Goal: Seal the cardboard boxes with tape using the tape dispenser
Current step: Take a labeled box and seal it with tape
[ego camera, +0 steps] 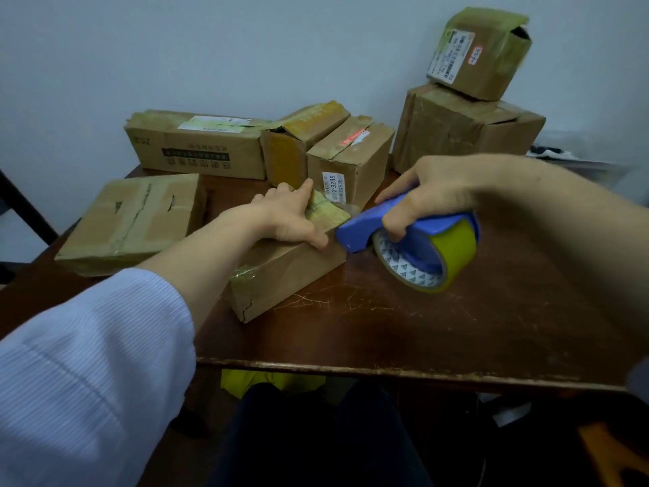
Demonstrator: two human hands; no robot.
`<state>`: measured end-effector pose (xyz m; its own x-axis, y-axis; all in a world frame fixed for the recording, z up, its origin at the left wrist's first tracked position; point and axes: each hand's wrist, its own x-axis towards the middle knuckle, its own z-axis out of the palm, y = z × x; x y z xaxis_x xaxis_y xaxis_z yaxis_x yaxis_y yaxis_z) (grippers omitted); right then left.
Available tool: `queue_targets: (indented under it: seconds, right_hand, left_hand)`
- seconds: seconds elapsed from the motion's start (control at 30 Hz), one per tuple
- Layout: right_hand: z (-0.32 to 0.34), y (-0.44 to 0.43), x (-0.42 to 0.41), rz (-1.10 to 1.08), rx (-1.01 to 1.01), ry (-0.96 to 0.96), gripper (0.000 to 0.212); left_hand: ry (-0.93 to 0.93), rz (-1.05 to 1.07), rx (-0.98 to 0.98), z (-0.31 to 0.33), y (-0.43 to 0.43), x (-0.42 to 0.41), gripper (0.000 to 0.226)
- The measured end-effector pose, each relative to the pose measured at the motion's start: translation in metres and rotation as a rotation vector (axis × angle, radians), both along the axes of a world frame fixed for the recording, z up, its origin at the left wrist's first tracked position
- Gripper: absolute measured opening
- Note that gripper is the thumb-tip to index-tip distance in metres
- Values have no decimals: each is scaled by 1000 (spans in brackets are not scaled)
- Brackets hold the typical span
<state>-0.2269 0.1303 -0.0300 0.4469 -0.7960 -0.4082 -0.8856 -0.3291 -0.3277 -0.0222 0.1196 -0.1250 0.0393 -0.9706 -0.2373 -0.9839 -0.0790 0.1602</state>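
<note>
Dim, cool, even light; soft focus throughout, wide-angle stretching at the edges, faint shadows.

Cardboard, plastic and scratched wood
Matt creased cardboard boxes (281, 272); glossy blue plastic dispenser (404, 223); shiny yellow tape (453, 251); scuffed dark wood counter (421, 328); ribbed cloth sleeve (87, 363).

The white paper label (333, 187) on the middle brown cardboard box (354, 159) carries "2-3205" in large black digits; its smaller lines are too fine to read. On the long brown cardboard box (196, 149) at the back, a grey print (142, 140) stands upside down and looks like "202"; the characters of the black printed band (196, 157) beside it cannot be read. The white shipping label (447, 54) and red-framed sticker (476, 55) on the small top cardboard box (491, 68) are blurred. The white core (400, 267) of the yellow tape roll (456, 247) shows only blue triangle signs.
</note>
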Motion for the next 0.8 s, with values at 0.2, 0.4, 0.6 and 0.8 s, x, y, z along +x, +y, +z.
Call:
queue_targets:
  seconds: [0.2, 0.4, 0.6, 0.8]
  right_hand:
    - [-15, 6, 39, 89, 48, 243, 52]
    - [5, -9, 19, 4, -234, 410, 68]
    - [-63, -23, -20, -222, -490, 378, 56]
    - [-133, -17, -33, -240, -715, 413, 83]
  left_hand:
    - [11, 11, -6, 0, -1, 0, 118]
    - [11, 19, -6, 0, -2, 2, 115]
    - [6, 43, -16, 1, 2, -3, 119]
    - [53, 179, 41, 8, 11, -13, 149]
